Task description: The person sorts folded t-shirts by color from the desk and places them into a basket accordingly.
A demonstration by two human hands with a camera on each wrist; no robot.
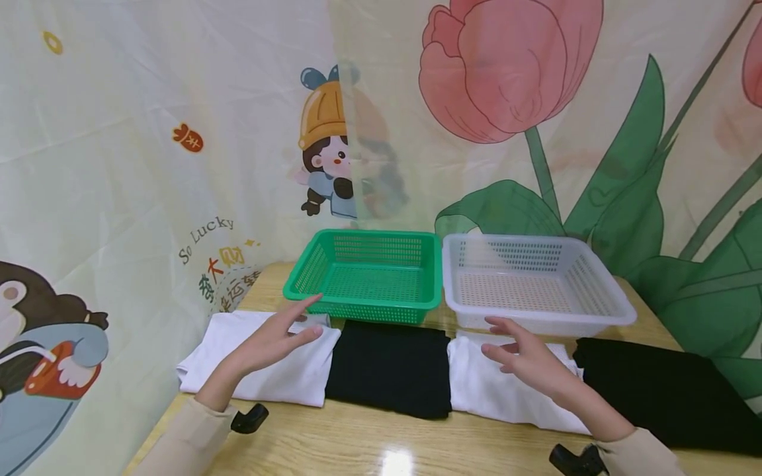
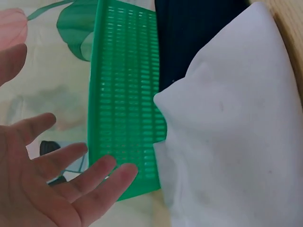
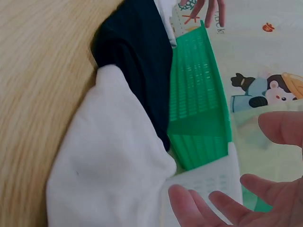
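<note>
Above the leftmost folded white cloth (image 1: pixel 256 370) hovers my left hand (image 1: pixel 270 340), fingers extended and holding nothing; the left wrist view shows its palm near the green basket (image 2: pixel 125 94). My right hand (image 1: pixel 530 360) is over the other folded white cloth (image 1: pixel 485 390), fingers spread and nothing held. Between the two white cloths lies a folded black cloth (image 1: pixel 389 370). A second black cloth (image 1: pixel 667 390) lies at the far right. Behind the row stand the green basket and a white basket (image 1: pixel 601 311), side by side.
All of this is on a wooden table (image 1: pixel 333 443). A printed curtain (image 1: pixel 250 132) with a tulip and cartoon figures hangs behind the baskets and along the left side. Each wrist wears a black device (image 1: pixel 250 418).
</note>
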